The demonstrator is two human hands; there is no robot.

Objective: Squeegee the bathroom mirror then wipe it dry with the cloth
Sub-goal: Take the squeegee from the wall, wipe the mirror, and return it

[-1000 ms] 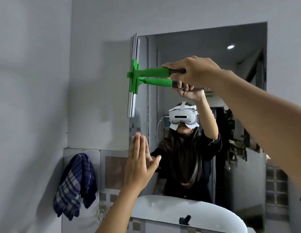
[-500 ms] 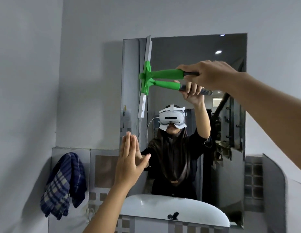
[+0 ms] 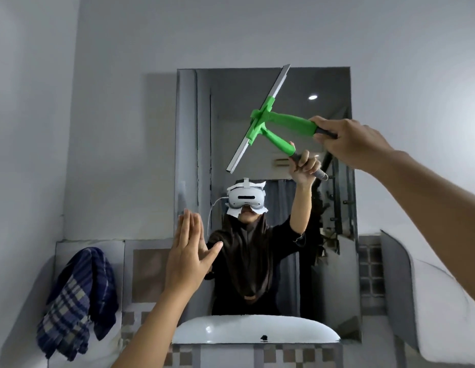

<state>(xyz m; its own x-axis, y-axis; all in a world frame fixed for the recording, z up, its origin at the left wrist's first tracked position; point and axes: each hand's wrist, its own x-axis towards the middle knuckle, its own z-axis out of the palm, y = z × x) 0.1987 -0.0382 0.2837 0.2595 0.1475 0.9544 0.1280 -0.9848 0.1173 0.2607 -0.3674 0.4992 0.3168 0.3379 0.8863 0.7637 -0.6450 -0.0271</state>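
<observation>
The rectangular mirror [image 3: 329, 86] hangs on the grey wall ahead. My right hand [image 3: 350, 140] grips the dark end of a green squeegee [image 3: 289, 122], whose grey blade lies tilted against the upper middle of the glass, top end near the mirror's top edge. My left hand [image 3: 188, 256] is open and flat, fingers up, pressed on the mirror's lower left edge. A blue checked cloth [image 3: 77, 298] hangs on the tiled wall, lower left of the mirror. The glass reflects a person wearing a headset.
A white basin rim [image 3: 443, 301] curves along the right side, and its reflection fills the mirror's bottom. Checked tiles [image 3: 369, 272] run along the wall beside and below the mirror. The left wall stands close.
The squeegee has moved right from the mirror's left edge to its upper middle, and its blade has tilted from upright to slanted. My left hand stays flat at the lower left edge.
</observation>
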